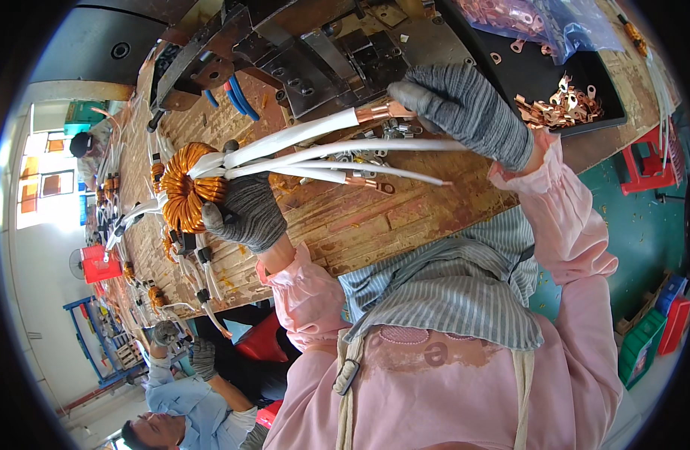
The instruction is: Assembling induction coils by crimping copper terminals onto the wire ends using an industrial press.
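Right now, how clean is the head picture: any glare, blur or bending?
Head view: sharp on the orange wound toroid coil and grey-gloved hands; the wooden bench edge bows from fisheye; the window at far left is blown out; black vignette rings the frame.

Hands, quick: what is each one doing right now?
Left hand: closed, gripping the copper-wound coil where its white leads bunch.
Right hand: closed on a copper terminal lug on one lead.

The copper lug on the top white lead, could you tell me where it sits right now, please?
In the head view the copper lug sits upper centre, at the right hand's gloved fingers, just before the metal press and above the other white leads.
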The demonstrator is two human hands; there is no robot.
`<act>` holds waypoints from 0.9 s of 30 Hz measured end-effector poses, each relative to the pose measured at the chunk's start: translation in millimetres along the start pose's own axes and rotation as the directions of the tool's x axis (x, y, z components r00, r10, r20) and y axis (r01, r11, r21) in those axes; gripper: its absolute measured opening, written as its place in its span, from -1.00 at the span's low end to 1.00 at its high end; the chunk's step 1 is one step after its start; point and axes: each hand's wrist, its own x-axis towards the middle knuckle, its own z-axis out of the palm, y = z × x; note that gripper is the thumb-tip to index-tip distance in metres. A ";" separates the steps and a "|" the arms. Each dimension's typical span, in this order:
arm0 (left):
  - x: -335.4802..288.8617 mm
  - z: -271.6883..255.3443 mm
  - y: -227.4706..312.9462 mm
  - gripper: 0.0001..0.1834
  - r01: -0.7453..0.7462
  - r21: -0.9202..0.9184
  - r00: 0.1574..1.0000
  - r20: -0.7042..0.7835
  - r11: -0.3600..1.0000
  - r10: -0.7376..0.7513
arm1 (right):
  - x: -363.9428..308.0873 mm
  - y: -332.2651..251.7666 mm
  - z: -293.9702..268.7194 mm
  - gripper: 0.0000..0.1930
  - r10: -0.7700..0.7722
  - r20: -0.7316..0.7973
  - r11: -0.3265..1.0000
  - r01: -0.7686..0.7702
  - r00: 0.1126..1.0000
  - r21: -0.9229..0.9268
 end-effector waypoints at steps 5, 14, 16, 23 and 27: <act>3.0 -2.9 0.2 -0.25 -0.004 -0.042 1.000 -0.031 0.999 0.003 | 8.4 18.1 -18.6 -0.65 0.081 -0.184 0.970 -0.035 0.980 0.239; 10.6 -4.4 -0.9 -0.26 -0.018 -0.101 1.000 0.001 0.995 0.018 | 8.3 25.8 -39.2 -0.79 0.175 -0.349 0.978 -0.121 0.921 0.172; 13.2 -1.0 -4.4 -0.26 -0.001 -0.146 0.998 0.055 0.989 0.009 | 6.3 28.9 -43.1 -0.78 0.173 -0.352 0.976 -0.112 0.920 0.187; 10.4 7.7 -6.3 -0.23 -0.080 -0.007 0.986 -0.146 0.997 0.078 | 2.0 34.1 -41.7 -0.80 0.012 -0.384 1.000 -0.013 0.923 0.000; 12.6 -4.4 -1.6 -0.25 -0.021 -0.063 0.999 -0.044 0.998 0.018 | 2.8 35.5 -39.6 -0.78 -0.054 -0.394 0.999 0.046 0.918 -0.030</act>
